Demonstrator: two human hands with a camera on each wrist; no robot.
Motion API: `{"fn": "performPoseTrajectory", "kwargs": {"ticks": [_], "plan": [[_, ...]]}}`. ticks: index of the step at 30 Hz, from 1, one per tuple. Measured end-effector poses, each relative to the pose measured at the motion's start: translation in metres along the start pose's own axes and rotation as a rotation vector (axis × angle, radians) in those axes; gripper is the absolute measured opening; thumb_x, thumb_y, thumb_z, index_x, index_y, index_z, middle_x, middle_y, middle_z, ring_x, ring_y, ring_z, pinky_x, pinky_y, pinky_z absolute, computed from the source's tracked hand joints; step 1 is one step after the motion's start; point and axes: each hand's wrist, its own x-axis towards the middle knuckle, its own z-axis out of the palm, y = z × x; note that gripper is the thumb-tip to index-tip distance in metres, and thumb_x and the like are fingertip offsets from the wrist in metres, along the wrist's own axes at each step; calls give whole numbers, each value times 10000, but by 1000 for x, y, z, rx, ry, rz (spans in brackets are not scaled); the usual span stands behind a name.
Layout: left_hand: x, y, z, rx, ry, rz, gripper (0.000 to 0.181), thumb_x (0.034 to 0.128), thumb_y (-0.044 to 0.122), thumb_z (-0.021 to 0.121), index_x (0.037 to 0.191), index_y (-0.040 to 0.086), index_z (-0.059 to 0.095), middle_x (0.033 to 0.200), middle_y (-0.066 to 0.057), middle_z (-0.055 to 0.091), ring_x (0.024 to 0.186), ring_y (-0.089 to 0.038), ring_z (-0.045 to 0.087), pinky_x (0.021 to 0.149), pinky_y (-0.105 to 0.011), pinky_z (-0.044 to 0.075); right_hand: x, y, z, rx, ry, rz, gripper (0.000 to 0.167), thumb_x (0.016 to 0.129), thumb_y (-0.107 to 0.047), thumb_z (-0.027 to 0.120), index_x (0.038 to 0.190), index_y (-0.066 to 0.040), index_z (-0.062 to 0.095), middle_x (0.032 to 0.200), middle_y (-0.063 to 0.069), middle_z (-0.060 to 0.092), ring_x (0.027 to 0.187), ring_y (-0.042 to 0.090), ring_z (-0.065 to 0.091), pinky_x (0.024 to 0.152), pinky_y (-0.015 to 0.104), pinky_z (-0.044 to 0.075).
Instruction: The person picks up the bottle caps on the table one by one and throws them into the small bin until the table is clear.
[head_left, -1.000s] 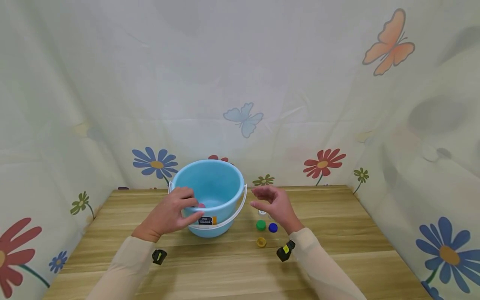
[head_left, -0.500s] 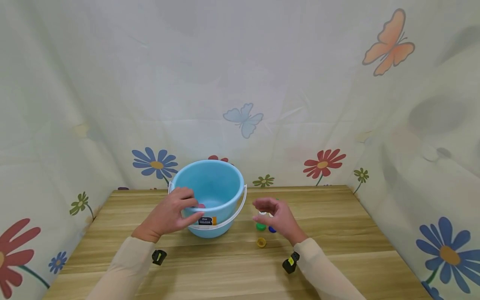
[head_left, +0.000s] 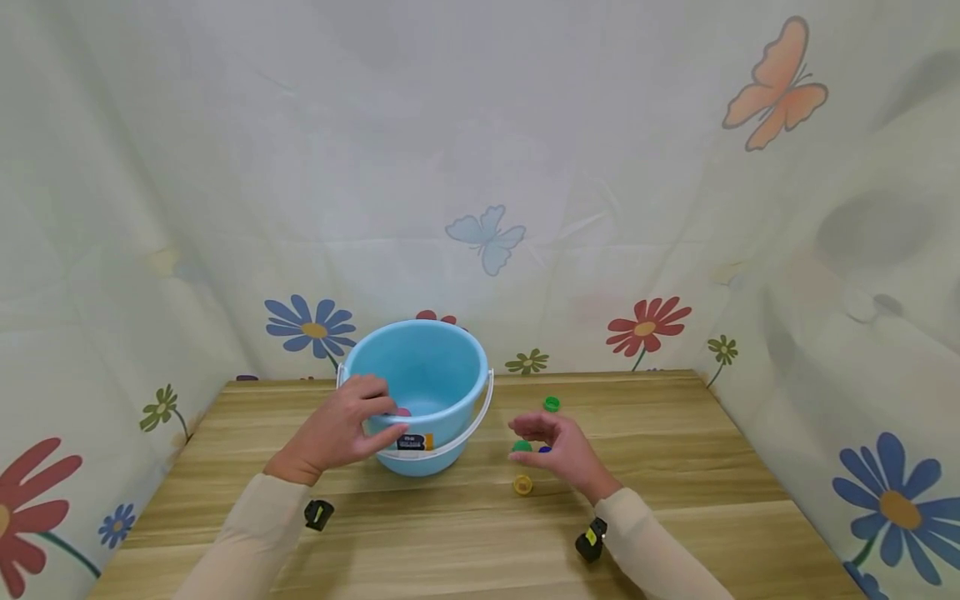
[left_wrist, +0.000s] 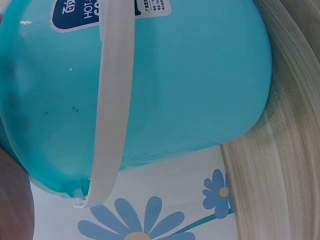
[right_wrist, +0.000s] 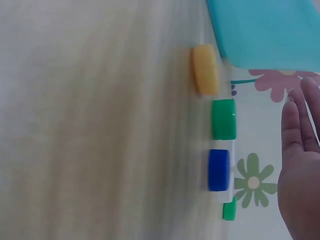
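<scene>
A light-blue bucket (head_left: 420, 354) stands left of centre on the table. My left hand (head_left: 341, 425) holds its near rim, thumb outside and fingers over the inside. A small pink spot at the rim is too small to identify. My right hand (head_left: 562, 450) hovers over several bottle caps, fingers loosely bent with nothing between them. Below it are a green cap (right_wrist: 224, 119) and a blue cap (right_wrist: 219, 170), with white showing behind them in the right wrist view. A yellow cap (head_left: 522, 484) lies nearer me; another green cap (head_left: 552, 404) lies farther back.
The bucket's white handle (left_wrist: 115, 100) hangs down across its front, below a label. The wooden table (head_left: 660, 467) meets a flower-printed curtain (head_left: 585, 250) behind and at both sides. Black wrist cameras (head_left: 590, 540) sit under both forearms.
My right hand has come toward me and slightly right, uncovering the far green cap and covering the white ones in the head view. My left hand and the bucket have stayed put.
</scene>
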Motion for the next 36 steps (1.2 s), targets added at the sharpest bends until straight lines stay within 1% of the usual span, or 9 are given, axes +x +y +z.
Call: {"fn": "performPoseTrajectory", "kwargs": {"ticks": [4,8,11,15,23,30,36], "plan": [[0,1,-1,5,0,0,156,798,320,845,832,263,704,846,110,517,871,-83,490,772,-382,509,-3,6,1,17,-26,27,460,844,-127,840,1262,-88,654,1323,202,660,1227,387,632,1070,524,485],[1,3,-2,-1,-2,-7,145,807,330,840,847,267,716,850,114,521,879,-82,492,773,-383,511,-6,10,1,10,-52,46,461,837,-130,847,1253,-67,657,1329,231,648,1231,430,618,1075,568,464],[1,4,-2,-5,-4,-11,137,818,344,832,853,271,720,851,117,520,881,-80,491,774,-382,508,-9,10,1,-14,-69,77,459,835,-131,849,1253,-80,666,1325,213,655,1225,397,625,1082,580,455],[1,4,-3,-3,-7,-13,138,822,351,828,851,274,718,850,119,520,883,-79,493,775,-383,508,-12,10,0,-48,-83,101,441,836,-118,847,1243,-107,677,1310,196,665,1219,368,630,1085,561,461],[1,5,-4,-1,-3,-7,150,804,327,843,843,270,710,853,114,518,885,-83,492,773,-381,507,-16,8,1,-82,-115,93,462,816,-95,856,1239,-136,675,1289,156,678,1211,334,640,1076,536,475],[0,5,-5,2,-2,-1,156,807,328,840,831,267,699,849,113,518,882,-81,493,772,-377,512,-17,9,1,-110,-147,62,458,827,-123,853,1243,-70,670,1268,205,680,1200,377,638,1050,527,493],[0,5,-5,7,-5,0,168,789,312,856,835,265,702,848,109,519,878,-82,491,775,-375,510,-19,9,-3,-188,-173,71,497,809,-188,874,1242,-60,666,1259,137,705,1173,322,664,1025,488,519]]}}
